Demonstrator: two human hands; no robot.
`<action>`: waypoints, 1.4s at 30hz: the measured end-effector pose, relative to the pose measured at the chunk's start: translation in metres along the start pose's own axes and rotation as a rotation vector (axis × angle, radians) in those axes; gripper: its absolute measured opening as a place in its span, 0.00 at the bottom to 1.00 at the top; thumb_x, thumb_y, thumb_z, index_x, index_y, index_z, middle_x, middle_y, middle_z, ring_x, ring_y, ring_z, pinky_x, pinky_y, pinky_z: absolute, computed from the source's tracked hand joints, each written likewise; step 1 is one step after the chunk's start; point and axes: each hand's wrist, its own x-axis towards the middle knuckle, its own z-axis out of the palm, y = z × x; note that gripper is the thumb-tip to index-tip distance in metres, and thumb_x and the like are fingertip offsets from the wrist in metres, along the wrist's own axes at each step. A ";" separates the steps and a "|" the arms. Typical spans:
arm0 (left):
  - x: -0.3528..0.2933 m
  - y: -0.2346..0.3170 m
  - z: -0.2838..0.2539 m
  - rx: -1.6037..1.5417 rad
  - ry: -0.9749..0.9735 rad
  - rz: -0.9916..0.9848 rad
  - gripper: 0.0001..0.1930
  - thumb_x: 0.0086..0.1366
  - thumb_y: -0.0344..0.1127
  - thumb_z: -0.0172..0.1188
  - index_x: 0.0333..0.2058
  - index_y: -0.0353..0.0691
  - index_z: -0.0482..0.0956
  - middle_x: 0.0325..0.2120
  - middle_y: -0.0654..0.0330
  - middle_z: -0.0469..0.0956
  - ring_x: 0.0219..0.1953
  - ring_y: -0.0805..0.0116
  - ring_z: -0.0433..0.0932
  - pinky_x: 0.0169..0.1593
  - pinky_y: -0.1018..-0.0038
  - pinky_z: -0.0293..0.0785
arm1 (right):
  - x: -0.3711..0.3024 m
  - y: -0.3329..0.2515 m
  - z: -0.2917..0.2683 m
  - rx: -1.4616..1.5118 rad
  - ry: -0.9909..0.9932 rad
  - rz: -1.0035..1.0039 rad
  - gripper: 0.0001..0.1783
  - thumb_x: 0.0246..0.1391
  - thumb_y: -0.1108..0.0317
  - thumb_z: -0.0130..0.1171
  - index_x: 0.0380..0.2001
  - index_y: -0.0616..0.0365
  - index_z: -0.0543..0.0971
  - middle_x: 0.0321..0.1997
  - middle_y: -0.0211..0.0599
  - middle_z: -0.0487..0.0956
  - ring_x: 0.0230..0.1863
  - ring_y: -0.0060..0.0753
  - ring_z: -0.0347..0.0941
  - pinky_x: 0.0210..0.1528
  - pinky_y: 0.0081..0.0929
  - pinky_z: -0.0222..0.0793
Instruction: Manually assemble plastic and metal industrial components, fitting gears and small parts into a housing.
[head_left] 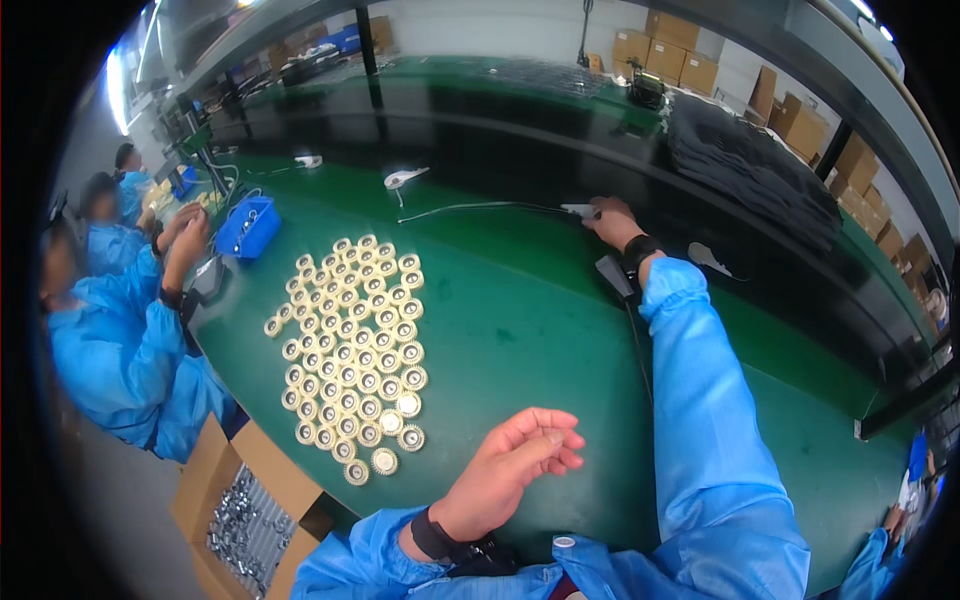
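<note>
My right hand [612,220] reaches far out over the dark surface behind the green table. Its fingers are closed on a whitish plastic piece [578,210], from which a thin pale cord runs left. My left hand [510,462] is over the table's near part, palm turned inward, fingers loosely curled and slightly apart, with nothing seen in it. To its left lie several rows of cream toothed rings [348,345] with dark centres, set close together. Beside my right wrist is a dark box-shaped device [614,276] with a black cable running toward me.
Other white pieces with cords [405,179] lie along the dark surface. A blue bin [247,228] stands at the table's left edge, near co-workers in blue. An open carton [262,450] of small metal parts is at lower left. Dark sheets [750,170] are stacked at far right.
</note>
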 end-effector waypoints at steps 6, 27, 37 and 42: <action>0.008 -0.002 0.004 -0.101 -0.010 0.029 0.16 0.70 0.35 0.47 0.52 0.35 0.69 0.41 0.55 0.77 0.43 0.66 0.76 0.48 0.74 0.71 | -0.133 -0.108 -0.125 0.901 -0.235 -0.204 0.17 0.56 0.69 0.58 0.48 0.63 0.79 0.38 0.31 0.81 0.39 0.19 0.74 0.43 0.21 0.71; -0.003 -0.007 0.007 -0.370 -0.670 -0.032 0.27 0.63 0.33 0.60 0.59 0.37 0.63 0.50 0.57 0.72 0.43 0.70 0.78 0.46 0.80 0.77 | -0.187 -0.176 -0.158 1.251 -0.668 -0.720 0.21 0.55 0.57 0.58 0.39 0.70 0.79 0.45 0.49 0.77 0.46 0.40 0.75 0.52 0.37 0.69; 0.000 -0.010 0.008 -0.355 -0.757 -0.197 0.32 0.51 0.23 0.70 0.55 0.32 0.67 0.46 0.60 0.72 0.45 0.76 0.74 0.49 0.80 0.75 | -0.092 -0.247 0.011 0.346 -0.175 -0.788 0.22 0.45 0.75 0.62 0.47 0.49 0.78 0.44 0.41 0.74 0.49 0.43 0.69 0.52 0.33 0.66; -0.004 -0.011 0.006 -0.258 -0.776 -0.179 0.31 0.50 0.23 0.69 0.54 0.33 0.67 0.43 0.61 0.72 0.45 0.76 0.75 0.49 0.81 0.74 | -0.095 -0.251 0.018 0.299 -0.155 -0.678 0.18 0.46 0.73 0.60 0.45 0.54 0.75 0.41 0.41 0.73 0.48 0.46 0.67 0.52 0.36 0.66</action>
